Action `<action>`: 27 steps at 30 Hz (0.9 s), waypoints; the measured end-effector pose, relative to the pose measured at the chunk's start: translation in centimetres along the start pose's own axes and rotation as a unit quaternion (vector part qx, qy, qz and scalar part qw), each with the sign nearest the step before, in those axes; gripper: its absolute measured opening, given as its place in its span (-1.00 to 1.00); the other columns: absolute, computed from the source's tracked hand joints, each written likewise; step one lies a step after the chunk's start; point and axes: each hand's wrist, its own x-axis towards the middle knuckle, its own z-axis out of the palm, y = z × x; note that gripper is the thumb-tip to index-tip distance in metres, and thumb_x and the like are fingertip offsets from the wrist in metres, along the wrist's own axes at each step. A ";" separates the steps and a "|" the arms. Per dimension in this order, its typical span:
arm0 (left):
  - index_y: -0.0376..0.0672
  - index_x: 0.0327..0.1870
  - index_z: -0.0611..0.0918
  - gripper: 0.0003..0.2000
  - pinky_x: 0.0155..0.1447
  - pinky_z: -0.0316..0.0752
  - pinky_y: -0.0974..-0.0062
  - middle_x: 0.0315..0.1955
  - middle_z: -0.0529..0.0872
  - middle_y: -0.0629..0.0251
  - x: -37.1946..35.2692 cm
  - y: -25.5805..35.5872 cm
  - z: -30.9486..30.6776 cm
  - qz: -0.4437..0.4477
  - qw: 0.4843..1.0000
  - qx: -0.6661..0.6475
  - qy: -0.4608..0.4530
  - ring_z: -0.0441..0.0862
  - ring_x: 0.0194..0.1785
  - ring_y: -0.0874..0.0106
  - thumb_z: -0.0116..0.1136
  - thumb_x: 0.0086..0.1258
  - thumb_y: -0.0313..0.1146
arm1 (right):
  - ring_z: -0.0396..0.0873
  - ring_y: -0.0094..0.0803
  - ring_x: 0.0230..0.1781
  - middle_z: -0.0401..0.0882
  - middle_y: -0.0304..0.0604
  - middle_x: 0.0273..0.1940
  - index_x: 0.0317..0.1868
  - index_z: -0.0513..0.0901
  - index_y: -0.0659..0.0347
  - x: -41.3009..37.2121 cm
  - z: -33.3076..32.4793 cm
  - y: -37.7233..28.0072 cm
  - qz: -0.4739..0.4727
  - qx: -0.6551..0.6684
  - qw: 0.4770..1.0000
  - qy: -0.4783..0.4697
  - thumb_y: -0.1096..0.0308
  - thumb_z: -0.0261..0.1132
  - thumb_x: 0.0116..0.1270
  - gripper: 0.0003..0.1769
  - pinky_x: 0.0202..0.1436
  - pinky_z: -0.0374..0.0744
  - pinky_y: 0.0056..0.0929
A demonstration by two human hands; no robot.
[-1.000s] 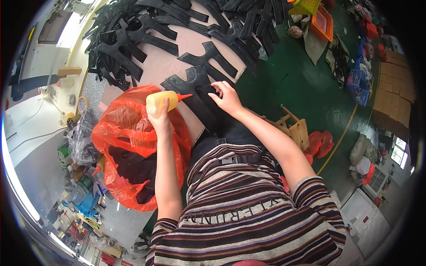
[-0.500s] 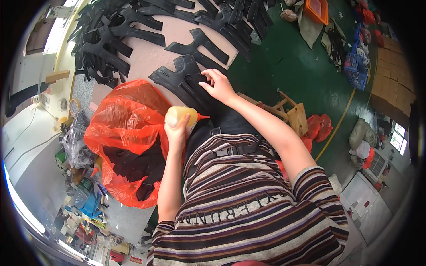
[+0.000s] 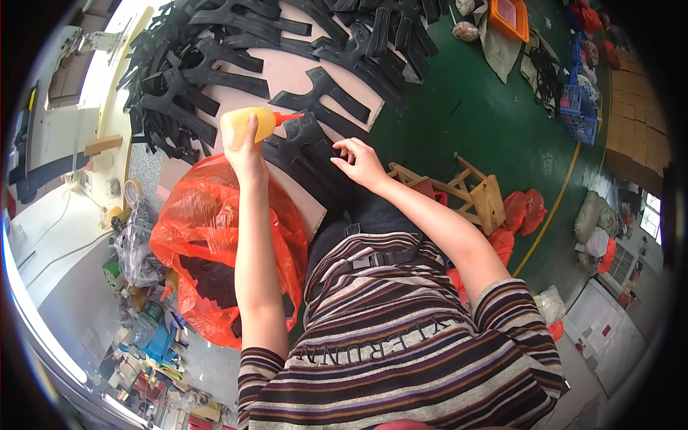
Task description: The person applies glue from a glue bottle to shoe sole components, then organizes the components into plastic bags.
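Bottle (image 3: 261, 123) up, pale yellow, tipped on its side in the left hand (image 3: 246, 159), and I can see those fingers wrapped around it, thumb laid across the body! Its red nozzle (image 3: 289, 117) points to the right, the tip level in my view with the upper edge of a black moulded panel (image 3: 296, 136); whether they touch, I can't tell from here. That panel lies at the near edge of the pink-topped counter (image 3: 287, 70), by the wearer's waist. Over to the right hand (image 3: 365, 168): fingers loosely curled, a gap open between thumb and forefinger, right beside the panel's right edge, though I can't make out any contact. Just beyond, a second black panel (image 3: 319, 97) lies flat by itself, and further out I've got a great heap of black panels (image 3: 168, 100) crowding the far left. Below the left forearm sits a red plastic bag (image 3: 193, 208), open, dark pieces (image 3: 211, 279) inside. Off to the right, a wooden stool (image 3: 489, 204) stands on the green floor (image 3: 444, 115).
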 end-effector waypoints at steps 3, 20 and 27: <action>-0.19 0.10 0.52 -0.56 0.01 0.60 0.41 -0.05 0.63 0.29 1.6 -1.2 0.7 -0.004 0.999 0.041 0.004 0.63 -0.01 0.44 0.48 0.24 -0.44 | 0.48 -0.42 -0.54 0.51 -0.20 -0.36 -0.08 0.65 0.20 -0.1 0.1 0.1 0.010 0.007 1.000 0.000 0.34 0.47 0.17 -0.68 -0.38 0.51 -0.42; -0.20 0.10 0.56 -0.61 0.01 0.61 0.40 -0.07 0.65 0.30 -4.8 -0.5 -0.7 -0.033 0.997 0.063 -0.018 0.66 -0.04 0.44 0.43 0.29 -0.40 | 0.51 -0.49 -0.53 0.54 -0.22 -0.39 -0.09 0.69 0.24 -0.3 -0.4 1.1 0.028 0.064 0.997 -0.018 0.44 0.39 0.22 -0.77 -0.37 0.52 -0.48; -0.28 0.05 0.57 -0.60 0.10 0.53 0.47 -0.08 0.66 0.29 -5.9 -2.9 -0.7 0.012 0.994 0.105 0.017 0.63 -0.03 0.47 0.48 0.23 -0.43 | 0.54 -0.50 -0.49 0.58 -0.22 -0.38 -0.09 0.70 0.25 -0.2 -0.6 1.3 0.042 0.069 0.996 -0.031 0.48 0.32 0.22 -0.77 -0.33 0.54 -0.49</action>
